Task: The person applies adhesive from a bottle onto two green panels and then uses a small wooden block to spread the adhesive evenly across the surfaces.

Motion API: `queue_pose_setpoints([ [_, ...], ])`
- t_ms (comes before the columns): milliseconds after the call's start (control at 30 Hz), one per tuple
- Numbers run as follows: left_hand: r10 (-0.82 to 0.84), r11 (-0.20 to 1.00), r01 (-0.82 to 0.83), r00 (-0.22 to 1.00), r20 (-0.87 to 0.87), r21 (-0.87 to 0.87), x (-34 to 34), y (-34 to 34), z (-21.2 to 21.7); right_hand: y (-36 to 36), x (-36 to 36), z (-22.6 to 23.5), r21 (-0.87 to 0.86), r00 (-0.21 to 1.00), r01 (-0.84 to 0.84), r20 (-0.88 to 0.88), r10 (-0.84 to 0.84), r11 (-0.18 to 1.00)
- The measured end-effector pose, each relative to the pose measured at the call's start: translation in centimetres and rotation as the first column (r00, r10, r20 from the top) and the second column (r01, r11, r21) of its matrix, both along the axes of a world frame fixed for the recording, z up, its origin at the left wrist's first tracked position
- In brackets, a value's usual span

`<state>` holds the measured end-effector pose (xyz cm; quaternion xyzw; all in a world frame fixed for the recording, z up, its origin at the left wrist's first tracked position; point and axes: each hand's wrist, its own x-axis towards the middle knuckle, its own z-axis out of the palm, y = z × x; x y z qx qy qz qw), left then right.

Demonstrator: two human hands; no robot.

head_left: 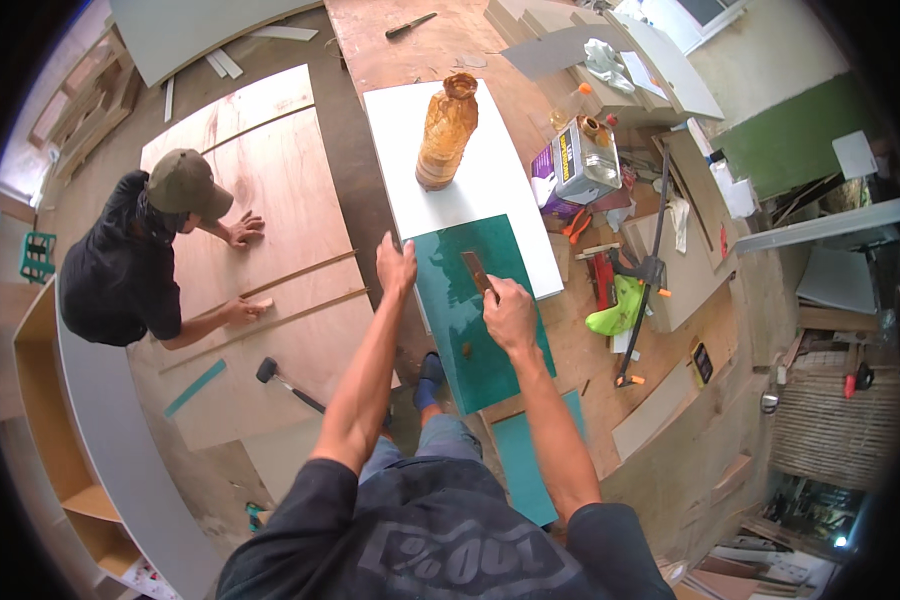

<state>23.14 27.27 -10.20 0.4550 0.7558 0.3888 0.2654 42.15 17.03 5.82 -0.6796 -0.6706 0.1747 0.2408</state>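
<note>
Workshop surface (440,50): 1 green sheet (480,320), 1 white board (470,170), 1 amber bottle (447,130). Left hand (396,268) flat on sheet edge, holding nothing; right hand (510,315) closed on 1 brush (477,272).

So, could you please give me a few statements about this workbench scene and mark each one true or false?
1. The right hand holds a brown spreader on the green panel. True.
2. The left hand holds a hammer. False: it rests on the green panel's edge.
3. The amber bottle stands upright on the white board. True.
4. The mallet lies on the white board. False: it lies on the plywood on the floor.
</note>
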Motion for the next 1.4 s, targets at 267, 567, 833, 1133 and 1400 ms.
queue_pose_setpoints([
  [267,-0.289,0.954,0.277,0.951,-0.108,-0.113,0.0,1.2,3.4,-1.1,0.7,-3.3,0.091,0.979,0.090,0.176,-0.105,0.992],
  [567,-0.305,0.947,0.294,0.949,-0.077,-0.129,-1.3,2.1,2.7,-6.4,-2.8,-1.8,0.165,0.989,0.012,0.141,-0.035,0.986],
  [833,-0.369,0.927,0.352,0.919,-0.142,-0.129,-1.1,2.4,2.6,-19.3,2.2,-3.6,-0.500,0.248,0.614,-0.612,-0.751,0.611],
  [1133,-0.366,0.930,0.360,0.896,-0.253,-0.074,-0.3,2.5,2.4,-24.5,5.3,-8.5,-0.570,-0.482,0.295,-0.782,-0.395,0.767],
  [1400,-0.325,0.945,0.327,0.925,-0.196,-0.023,-1.5,2.5,3.8,-23.7,8.3,-10.4,-0.585,-0.365,0.135,-0.780,-0.508,0.800],
])
